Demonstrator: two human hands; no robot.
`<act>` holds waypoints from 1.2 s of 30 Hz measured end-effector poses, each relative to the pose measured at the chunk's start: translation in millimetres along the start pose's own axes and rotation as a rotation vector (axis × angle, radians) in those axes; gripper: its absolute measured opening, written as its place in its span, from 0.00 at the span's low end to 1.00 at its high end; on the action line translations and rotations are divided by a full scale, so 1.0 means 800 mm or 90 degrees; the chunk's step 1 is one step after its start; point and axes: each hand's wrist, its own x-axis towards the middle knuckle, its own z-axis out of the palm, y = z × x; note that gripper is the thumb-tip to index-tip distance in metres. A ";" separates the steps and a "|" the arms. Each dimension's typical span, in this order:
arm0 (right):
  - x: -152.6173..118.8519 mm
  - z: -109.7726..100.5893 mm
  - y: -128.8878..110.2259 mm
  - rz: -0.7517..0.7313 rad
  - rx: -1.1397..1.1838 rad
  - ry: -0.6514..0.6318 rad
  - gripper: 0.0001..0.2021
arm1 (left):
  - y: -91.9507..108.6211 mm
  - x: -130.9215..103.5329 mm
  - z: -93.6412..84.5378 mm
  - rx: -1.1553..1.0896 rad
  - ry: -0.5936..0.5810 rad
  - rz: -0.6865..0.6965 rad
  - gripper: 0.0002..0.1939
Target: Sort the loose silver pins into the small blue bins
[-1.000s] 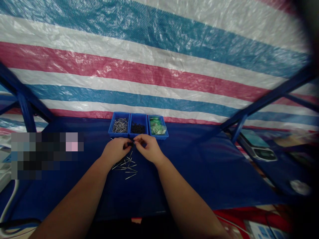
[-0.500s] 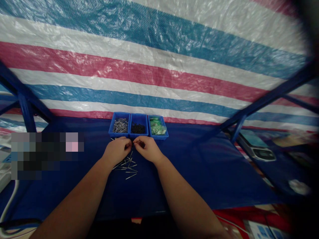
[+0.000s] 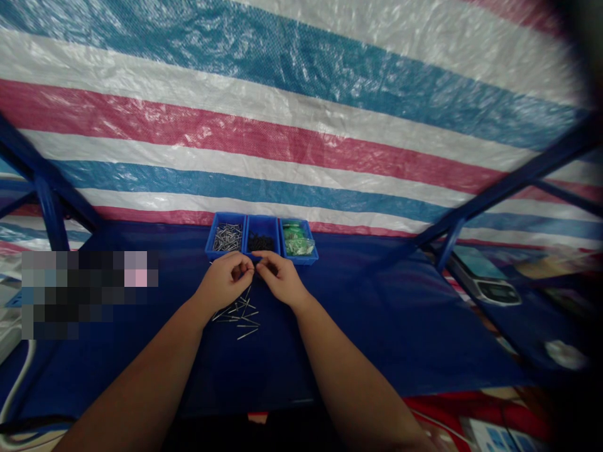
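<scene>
Just in front of the bins, my left hand (image 3: 228, 277) is closed in a pinch, its fingertips meeting those of my right hand (image 3: 282, 282). My right hand is also curled, with the index finger reaching over the left fingertips and the thumb below. Whatever is between the fingertips is too small to make out. Several thin silver metal pins (image 3: 245, 318) lie scattered on the blue table under and beside my left hand. Directly behind my hands stands a blue bin (image 3: 262, 225) holding small black parts (image 3: 260, 242).
A left blue bin (image 3: 213, 251) contains many silver pins; a right blue bin (image 3: 306, 259) contains green-tinted plastic bags (image 3: 298, 240). Striped sheeting (image 3: 301, 141) hangs behind the blue table (image 3: 367, 326). Blue frame bars flank it, and a scale (image 3: 497, 292) sits at right.
My hands have drawn together until the fingertips meet. My right index finger has stretched out to the left, and my left hand has shifted slightly right and up.
</scene>
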 end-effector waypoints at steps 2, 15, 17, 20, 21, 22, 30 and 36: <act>0.002 0.001 0.002 0.027 0.090 -0.002 0.11 | 0.003 -0.001 0.001 -0.049 -0.006 0.012 0.05; 0.015 0.006 0.007 0.051 0.387 0.155 0.27 | -0.014 -0.001 0.000 0.008 -0.028 -0.058 0.06; 0.015 0.007 0.008 0.045 0.398 0.158 0.29 | -0.013 -0.001 -0.002 0.034 -0.061 -0.054 0.04; 0.009 0.003 0.003 0.035 0.311 0.145 0.16 | -0.012 -0.001 -0.007 0.058 -0.066 -0.048 0.02; 0.006 0.000 0.001 0.028 0.250 0.138 0.12 | -0.012 -0.001 -0.009 0.064 -0.060 -0.043 0.02; 0.003 -0.002 -0.002 0.020 0.177 0.131 0.09 | -0.012 0.000 -0.011 0.069 -0.051 -0.037 0.01; -0.002 -0.005 -0.014 0.063 -0.323 -0.042 0.07 | -0.014 0.000 -0.041 0.078 0.084 -0.027 0.03; 0.003 0.010 -0.015 0.139 -0.502 -0.043 0.10 | -0.025 -0.001 -0.053 0.041 0.202 -0.084 0.04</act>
